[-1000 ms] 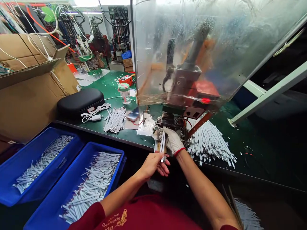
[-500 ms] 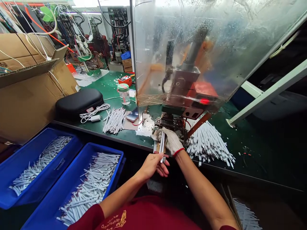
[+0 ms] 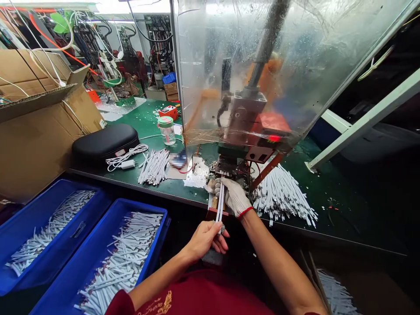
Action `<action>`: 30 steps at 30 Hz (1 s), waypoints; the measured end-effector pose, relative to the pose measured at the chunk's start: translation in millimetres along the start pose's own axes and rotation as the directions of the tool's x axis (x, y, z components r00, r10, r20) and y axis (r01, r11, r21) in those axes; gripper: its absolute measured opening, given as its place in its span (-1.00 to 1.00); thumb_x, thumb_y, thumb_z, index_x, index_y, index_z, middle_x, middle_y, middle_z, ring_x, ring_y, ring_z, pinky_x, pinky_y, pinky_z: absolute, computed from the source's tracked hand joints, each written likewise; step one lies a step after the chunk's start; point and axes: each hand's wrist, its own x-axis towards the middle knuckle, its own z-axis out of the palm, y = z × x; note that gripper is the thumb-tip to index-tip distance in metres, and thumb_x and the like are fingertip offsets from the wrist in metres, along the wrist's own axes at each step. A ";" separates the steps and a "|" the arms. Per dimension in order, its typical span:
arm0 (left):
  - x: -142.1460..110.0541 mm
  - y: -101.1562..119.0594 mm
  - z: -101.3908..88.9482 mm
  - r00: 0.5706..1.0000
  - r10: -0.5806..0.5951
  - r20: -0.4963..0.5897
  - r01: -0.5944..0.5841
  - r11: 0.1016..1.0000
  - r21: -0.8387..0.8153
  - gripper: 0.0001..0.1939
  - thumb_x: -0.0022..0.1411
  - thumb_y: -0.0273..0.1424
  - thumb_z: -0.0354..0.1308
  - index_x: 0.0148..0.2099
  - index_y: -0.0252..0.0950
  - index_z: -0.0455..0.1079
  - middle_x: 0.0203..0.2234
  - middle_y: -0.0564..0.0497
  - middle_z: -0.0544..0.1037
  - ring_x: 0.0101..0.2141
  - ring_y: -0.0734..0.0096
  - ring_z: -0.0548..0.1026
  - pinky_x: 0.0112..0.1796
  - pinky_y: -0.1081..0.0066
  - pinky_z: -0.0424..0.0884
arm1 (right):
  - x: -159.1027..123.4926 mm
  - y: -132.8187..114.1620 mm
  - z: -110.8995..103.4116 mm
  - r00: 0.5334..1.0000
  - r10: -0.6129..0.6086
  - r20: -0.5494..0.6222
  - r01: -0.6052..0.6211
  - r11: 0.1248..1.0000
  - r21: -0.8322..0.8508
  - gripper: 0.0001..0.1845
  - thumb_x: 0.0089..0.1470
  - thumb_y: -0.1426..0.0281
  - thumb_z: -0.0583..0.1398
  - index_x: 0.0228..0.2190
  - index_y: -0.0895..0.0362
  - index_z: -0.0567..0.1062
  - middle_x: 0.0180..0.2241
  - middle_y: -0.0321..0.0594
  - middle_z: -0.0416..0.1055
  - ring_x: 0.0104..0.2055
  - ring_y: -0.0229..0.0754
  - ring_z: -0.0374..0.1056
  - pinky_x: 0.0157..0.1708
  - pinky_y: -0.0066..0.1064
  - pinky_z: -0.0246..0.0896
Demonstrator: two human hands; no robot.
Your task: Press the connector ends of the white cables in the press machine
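A few short white cables stretch between my two hands in front of a small press machine. My bare left hand pinches their near ends between thumb and fingers, below the table edge. Around their far ends closes my right hand, in a white knitted glove with a red cuff, right at the machine's base. Small metallic-looking tips show just beyond the gloved fingers. A hazy clear plastic shield hangs in front of the machine's upper part.
White cables lie in a large pile at the right and a smaller bundle at the left. Two blue bins of cables stand lower left. A black case, a green-lidded jar and a cardboard box sit leftward.
My left hand has drawn slightly down and toward me, showing more cable length. The gloved right hand stays at the machine. The whole view has shifted a little.
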 end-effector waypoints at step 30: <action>-69.9 -57.6 -91.7 0.872 0.392 -0.294 -0.165 0.800 0.577 -0.56 0.33 -0.06 -0.06 -0.14 -0.32 0.42 -0.49 -0.01 0.54 -0.49 0.38 0.54 -0.40 0.42 0.48 | -127.6 -13.3 -70.2 0.993 0.100 0.070 0.029 0.366 -0.930 -0.70 0.13 0.19 0.12 -0.37 0.11 0.55 -0.43 -0.28 0.51 -0.44 -0.26 0.41 -0.45 -0.50 0.19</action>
